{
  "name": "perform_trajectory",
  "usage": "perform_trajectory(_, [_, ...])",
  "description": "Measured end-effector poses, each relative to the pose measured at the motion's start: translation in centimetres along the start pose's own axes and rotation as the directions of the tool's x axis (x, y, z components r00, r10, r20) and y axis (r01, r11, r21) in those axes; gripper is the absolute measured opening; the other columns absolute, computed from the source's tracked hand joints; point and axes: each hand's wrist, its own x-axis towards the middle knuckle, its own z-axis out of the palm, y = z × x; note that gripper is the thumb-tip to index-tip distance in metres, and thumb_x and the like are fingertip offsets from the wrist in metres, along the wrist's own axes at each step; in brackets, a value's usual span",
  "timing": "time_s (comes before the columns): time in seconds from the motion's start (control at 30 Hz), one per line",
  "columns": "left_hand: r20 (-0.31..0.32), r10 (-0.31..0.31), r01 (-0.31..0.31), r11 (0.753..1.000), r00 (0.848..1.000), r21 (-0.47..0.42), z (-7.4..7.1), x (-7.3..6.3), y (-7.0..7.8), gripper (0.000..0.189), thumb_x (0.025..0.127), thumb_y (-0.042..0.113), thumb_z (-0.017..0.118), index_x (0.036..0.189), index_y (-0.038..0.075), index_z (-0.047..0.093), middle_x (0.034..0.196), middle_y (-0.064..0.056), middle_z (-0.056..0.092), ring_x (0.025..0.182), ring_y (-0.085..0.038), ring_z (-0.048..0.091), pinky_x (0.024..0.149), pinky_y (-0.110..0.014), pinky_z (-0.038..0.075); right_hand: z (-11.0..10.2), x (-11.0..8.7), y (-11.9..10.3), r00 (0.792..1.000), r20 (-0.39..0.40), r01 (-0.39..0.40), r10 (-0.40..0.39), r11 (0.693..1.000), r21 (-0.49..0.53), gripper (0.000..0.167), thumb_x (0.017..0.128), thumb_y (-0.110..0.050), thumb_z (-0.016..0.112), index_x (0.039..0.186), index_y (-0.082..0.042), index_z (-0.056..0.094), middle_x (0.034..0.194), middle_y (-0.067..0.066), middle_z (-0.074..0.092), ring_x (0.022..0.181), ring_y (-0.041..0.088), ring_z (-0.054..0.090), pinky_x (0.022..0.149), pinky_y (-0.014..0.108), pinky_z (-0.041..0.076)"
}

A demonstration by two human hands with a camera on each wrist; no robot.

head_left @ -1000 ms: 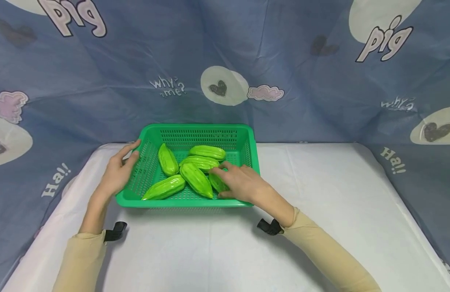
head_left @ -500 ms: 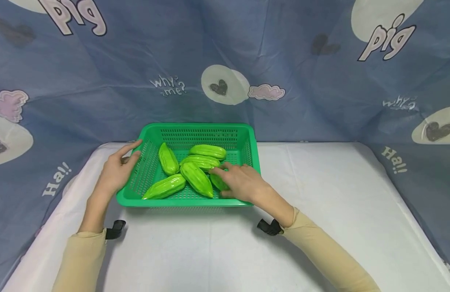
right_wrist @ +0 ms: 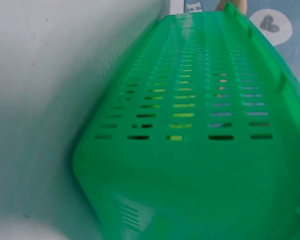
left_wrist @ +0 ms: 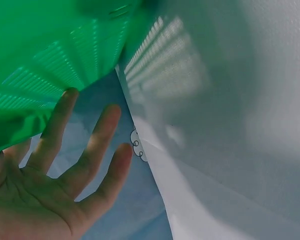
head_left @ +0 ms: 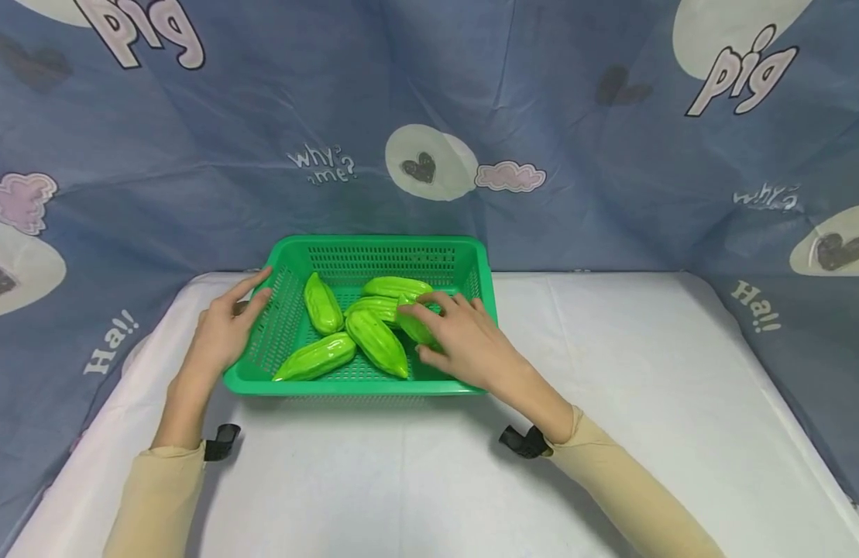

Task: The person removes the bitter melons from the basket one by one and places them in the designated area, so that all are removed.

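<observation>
A green perforated plastic basket [head_left: 352, 387] stands on the white-covered table with several glossy, ridged bitter melons [head_left: 376, 343] in it. My right hand [head_left: 467, 341] reaches in at the right side, fingers and thumb around one bitter melon [head_left: 417, 324], which is tipped up and partly hidden by the hand. My left hand [head_left: 220, 333] is at the basket's left rim, thumb and index fingertip touching it. In the left wrist view the left hand's fingers [left_wrist: 90, 155] are fairly straight and spread outside the wall. The right wrist view shows the basket's outer wall [right_wrist: 185, 170]; the right hand is hidden.
The white tablecloth [head_left: 317, 473] extends in front of the basket and to its right. A blue printed curtain [head_left: 582, 217] hangs behind the table, close to the basket's back rim. Black mounts [head_left: 223, 442] are worn at both wrists.
My right hand has shifted slightly up and back, and the bitter melon in its fingers has risen and tipped more upright. My left hand and the basket have stayed in place.
</observation>
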Motion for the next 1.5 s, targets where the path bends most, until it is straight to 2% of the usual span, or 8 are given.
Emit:
perform_trajectory(0.2, [0.001, -0.021, 0.021, 0.999, 1.0, 0.033, -0.1, -0.1, -0.1, 0.061, 0.114, 0.061, 0.036, 0.171, 0.04, 0.029, 0.158, -0.036, 0.05, 0.136, -0.066, 0.053, 0.079, -0.059, 0.051, -1.0, -0.4, 0.5, 0.99, -0.141, -0.025, 0.03, 0.999, 0.036, 0.058, 0.104, -0.035, 0.073, 0.158, -0.032, 0.053, 0.156, 0.008, 0.057, 0.115, 0.031, 0.065, 0.094, 0.052, 0.052])
perform_trajectory(0.4, [0.0, -0.04, 0.04, 0.998, 0.999, 0.052, 0.0, -0.2, 0.0, 0.061, 0.114, 0.062, 0.035, 0.171, 0.041, 0.028, 0.158, -0.039, 0.048, 0.135, -0.067, 0.053, 0.084, -0.067, 0.052, -2.7, -0.9, 1.7, 0.971, -0.223, -0.076, 0.088, 0.995, 0.065, 0.059, 0.103, -0.037, 0.073, 0.158, -0.029, 0.054, 0.153, 0.01, 0.058, 0.115, 0.033, 0.067, 0.085, 0.046, 0.048])
perform_trajectory(0.57, [-0.013, -0.036, 0.037, 0.998, 0.999, 0.056, -0.1, -0.3, 0.0, 0.061, 0.114, 0.062, 0.035, 0.171, 0.041, 0.029, 0.154, -0.042, 0.05, 0.112, -0.064, 0.067, 0.059, -0.047, 0.047, -3.8, -1.2, 2.5, 0.956, -0.268, -0.099, 0.117, 0.992, 0.079, 0.061, 0.101, -0.039, 0.073, 0.158, -0.029, 0.054, 0.151, 0.012, 0.06, 0.117, 0.035, 0.068, 0.09, 0.05, 0.052])
perform_trajectory(0.67, [-0.012, -0.03, 0.031, 0.998, 0.999, 0.047, -0.1, -0.3, 0.0, 0.061, 0.114, 0.062, 0.036, 0.17, 0.041, 0.03, 0.154, -0.043, 0.05, 0.107, -0.063, 0.069, 0.052, -0.042, 0.041, -4.2, -1.5, 2.7, 0.95, -0.283, -0.117, 0.132, 0.991, 0.07, 0.061, 0.1, -0.039, 0.074, 0.158, -0.03, 0.054, 0.151, 0.012, 0.061, 0.115, 0.035, 0.068, 0.087, 0.05, 0.052])
perform_trajectory(0.87, [-0.004, -0.042, 0.043, 0.997, 0.999, 0.068, -0.1, -0.2, 0.1, 0.061, 0.114, 0.063, 0.034, 0.171, 0.042, 0.028, 0.157, -0.041, 0.048, 0.132, -0.067, 0.055, 0.066, -0.046, 0.049, -4.4, -1.8, 3.1, 0.941, -0.299, -0.165, 0.16, 0.986, 0.01, 0.059, 0.1, -0.037, 0.071, 0.157, -0.028, 0.055, 0.15, 0.014, 0.062, 0.105, 0.035, 0.064, 0.078, 0.043, 0.042])
perform_trajectory(1.07, [0.001, -0.056, 0.056, 0.996, 0.998, 0.071, 0.1, -0.2, 0.2, 0.061, 0.114, 0.063, 0.033, 0.171, 0.043, 0.027, 0.159, -0.042, 0.045, 0.129, -0.068, 0.056, 0.056, -0.043, 0.045, -4.4, -2.0, 4.1, 0.927, -0.319, -0.222, 0.197, 0.974, -0.044, 0.058, 0.101, -0.035, 0.071, 0.156, -0.024, 0.056, 0.149, 0.016, 0.063, 0.107, 0.038, 0.067, 0.079, 0.045, 0.041])
perform_trajectory(1.23, [-0.007, -0.05, 0.05, 0.995, 0.999, 0.085, 0.2, 0.0, 0.3, 0.061, 0.114, 0.063, 0.033, 0.171, 0.042, 0.027, 0.159, -0.041, 0.046, 0.134, -0.067, 0.053, 0.066, -0.047, 0.049, -4.2, -2.0, 5.3, 0.911, -0.334, -0.276, 0.242, 0.96, -0.055, 0.06, 0.102, -0.035, 0.072, 0.157, -0.021, 0.054, 0.149, 0.018, 0.062, 0.108, 0.039, 0.067, 0.08, 0.048, 0.042])
perform_trajectory(1.5, [-0.008, -0.06, 0.06, 0.994, 0.998, 0.086, 0.3, 0.0, 0.3, 0.062, 0.113, 0.064, 0.032, 0.171, 0.042, 0.028, 0.158, -0.042, 0.047, 0.128, -0.068, 0.057, 0.061, -0.049, 0.048, -3.5, -1.7, 7.4, 0.888, -0.319, -0.361, 0.333, 0.932, -0.034, 0.056, 0.101, -0.037, 0.07, 0.154, -0.021, 0.057, 0.146, 0.022, 0.064, 0.109, 0.044, 0.066, 0.083, 0.055, 0.045])
